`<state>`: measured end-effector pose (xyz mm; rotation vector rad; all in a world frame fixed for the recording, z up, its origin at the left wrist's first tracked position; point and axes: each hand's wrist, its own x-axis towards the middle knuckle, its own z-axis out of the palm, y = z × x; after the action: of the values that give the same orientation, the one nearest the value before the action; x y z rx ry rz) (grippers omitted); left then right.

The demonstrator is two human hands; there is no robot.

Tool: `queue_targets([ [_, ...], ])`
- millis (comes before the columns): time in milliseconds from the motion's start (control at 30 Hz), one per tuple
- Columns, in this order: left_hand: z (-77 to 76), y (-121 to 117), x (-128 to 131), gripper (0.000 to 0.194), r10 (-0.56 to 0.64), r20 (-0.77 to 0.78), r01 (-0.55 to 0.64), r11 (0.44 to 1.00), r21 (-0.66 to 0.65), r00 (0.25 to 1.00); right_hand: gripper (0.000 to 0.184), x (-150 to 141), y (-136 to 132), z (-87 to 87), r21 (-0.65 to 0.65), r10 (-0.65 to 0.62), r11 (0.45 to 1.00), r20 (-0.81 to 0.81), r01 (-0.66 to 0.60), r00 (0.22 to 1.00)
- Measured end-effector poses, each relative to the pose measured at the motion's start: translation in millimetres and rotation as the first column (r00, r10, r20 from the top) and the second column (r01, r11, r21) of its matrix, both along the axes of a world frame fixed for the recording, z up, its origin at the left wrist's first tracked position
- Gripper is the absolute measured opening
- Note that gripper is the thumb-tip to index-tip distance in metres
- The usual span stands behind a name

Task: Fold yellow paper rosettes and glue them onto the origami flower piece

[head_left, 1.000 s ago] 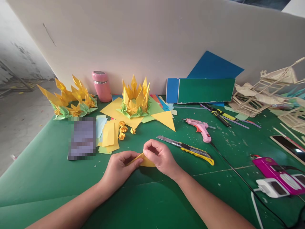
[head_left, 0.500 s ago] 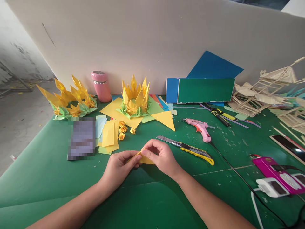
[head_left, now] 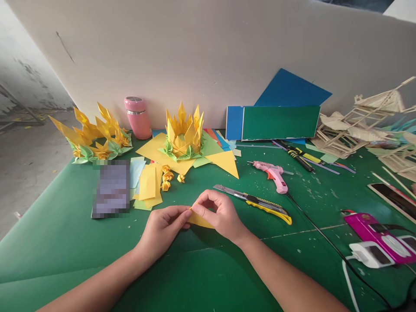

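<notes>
Between my two hands is a small piece of yellow paper (head_left: 202,221), partly covered by the fingers. My left hand (head_left: 166,227) pinches its left end with thumb and forefinger. The thumb and fingers of my right hand (head_left: 218,213) close on its upper edge, and the fingertips of both hands almost meet. Just beyond my right hand lies a yellow utility knife (head_left: 260,203) with its blade out. Several small folded yellow paper roses (head_left: 167,176) sit past my left hand, beside a stack of yellow paper rectangles (head_left: 148,184).
Two yellow-and-green paper crowns, one at centre (head_left: 183,138) and one at left (head_left: 97,138), stand at the back near a pink flask (head_left: 138,119). A pink glue gun (head_left: 271,174) trails its cord toward a magenta power strip (head_left: 373,236) at right. Wooden stick models (head_left: 354,130) fill the far right.
The yellow paper has tilted slightly between my fingers, so more of its flat face shows below my right thumb. Both hands stay in nearly the same place.
</notes>
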<state>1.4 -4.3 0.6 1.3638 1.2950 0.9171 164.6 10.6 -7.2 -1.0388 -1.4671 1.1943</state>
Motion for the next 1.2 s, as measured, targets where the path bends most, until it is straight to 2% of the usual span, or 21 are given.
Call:
queue_targets([
  [133, 0.8, 1, 1, 0.036, 0.033, 0.129, -0.023, 0.997, -0.08, 0.991, 0.025, 6, 6, 1.8, -0.097, -0.148, 0.986, -0.105, 0.138, 0.983],
  [400, 6.3, 2, -2, 0.048, 0.107, 0.295, -0.067, 0.987, -0.143, 0.949, 0.029, 11, 12, -1.5, -0.2, -0.24, 0.961, -0.251, 0.192, 0.938],
  [567, 6.3, 3, -1, 0.049, 0.105, 0.316, -0.054, 0.984, -0.167, 0.943, 0.032, 9, 10, -1.3, -0.227, -0.165, 0.969, -0.283, 0.101, 0.945],
  [700, 5.3, 3, 0, 0.052, 0.058, 0.27, -0.01, 0.984, -0.179, 0.961, 0.033, 5, 7, 0.4, -0.193, -0.095, 0.98, -0.222, 0.052, 0.97],
  [800, 4.4, 3, 1, 0.043, 0.071, 0.2, -0.035, 0.983, -0.179, 0.977, 0.031, 2, 6, -1.0, -0.173, -0.032, 0.985, -0.19, -0.001, 0.981],
  [933, 2.9, 3, 0, 0.038, 0.118, 0.171, -0.092, 0.984, -0.152, 0.978, 0.029, 1, 5, -5.1, -0.132, -0.016, 0.991, -0.163, -0.006, 0.986],
  [1100, -0.3, 3, 0, 0.033, 0.022, 0.136, -0.007, 0.994, -0.113, 0.991, 0.025, -1, 3, -7.4, -0.075, 0.06, 0.995, -0.079, -0.066, 0.995],
  [1200, -1.6, 4, 0, 0.035, 0.064, 0.167, -0.042, 0.99, -0.132, 0.984, 0.026, -1, 2, -7.2, -0.113, 0.086, 0.989, -0.087, -0.095, 0.993],
])
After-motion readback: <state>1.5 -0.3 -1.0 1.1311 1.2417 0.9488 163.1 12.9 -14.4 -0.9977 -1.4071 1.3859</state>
